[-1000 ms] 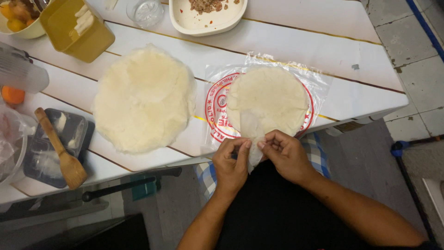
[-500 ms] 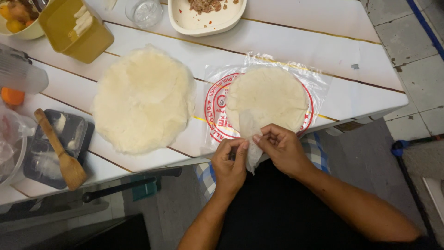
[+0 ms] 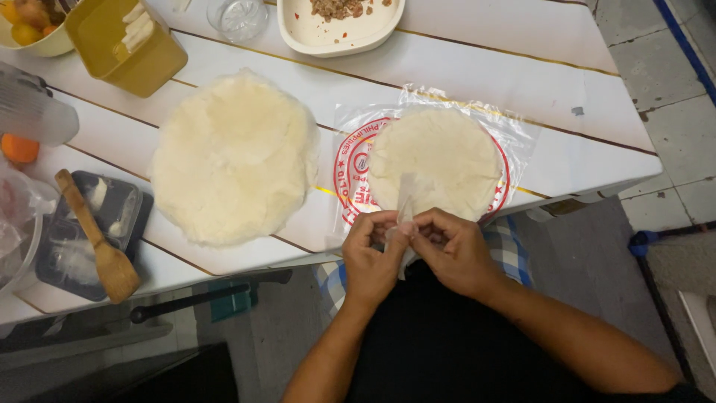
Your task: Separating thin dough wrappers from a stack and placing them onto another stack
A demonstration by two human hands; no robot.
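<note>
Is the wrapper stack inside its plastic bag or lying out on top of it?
Cannot tell. The wrapper stack lies within the clear bag's outline, but nothing shows plastic over it.

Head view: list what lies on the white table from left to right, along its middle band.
Wooden spatula on a dark tray → big round stack of pale wrappers → smaller wrapper stack on its clear plastic bag.

Your left hand (image 3: 371, 257) and right hand (image 3: 455, 250) pinch pale, translucent wrapper sheet (image 3: 405, 201). Stack of wrappers (image 3: 436, 160): cream-white, on clear plastic bag (image 3: 514, 130) with red ring print. Big wrapper pile (image 3: 235, 157): off-white. Table (image 3: 522, 52): white planks, thin gold-brown stripes. Container (image 3: 123, 48): mustard yellow. Spoon (image 3: 97, 235): light brown wood. Tray (image 3: 86, 231): dark grey. Cloth (image 3: 503, 250): blue-white check.
</note>
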